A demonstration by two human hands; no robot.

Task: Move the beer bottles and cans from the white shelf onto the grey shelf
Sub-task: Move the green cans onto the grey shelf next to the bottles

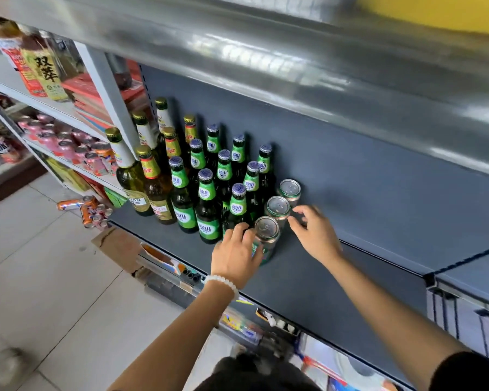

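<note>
On the grey shelf [336, 266] stand several green-labelled beer bottles [208, 206] and, to their left, taller bottles with gold caps [130, 176]. Three silver-topped cans stand in a row to the right of the bottles. My left hand [236, 253] is wrapped around the nearest can [266, 235], which rests on the shelf. The fingertips of my right hand [312, 232] are spread beside the middle can [278, 208], close to it or just touching. The far can [290, 190] stands free. The white shelf [68, 108] is at the left.
The white shelf holds bottles, red boxes and pink cans [68, 145]. Orange cans [89, 211] lie on the tiled floor by its foot, next to flat cardboard [119, 246]. A metal shelf [266, 66] overhangs the grey one. Bare grey shelf lies to the right of the cans.
</note>
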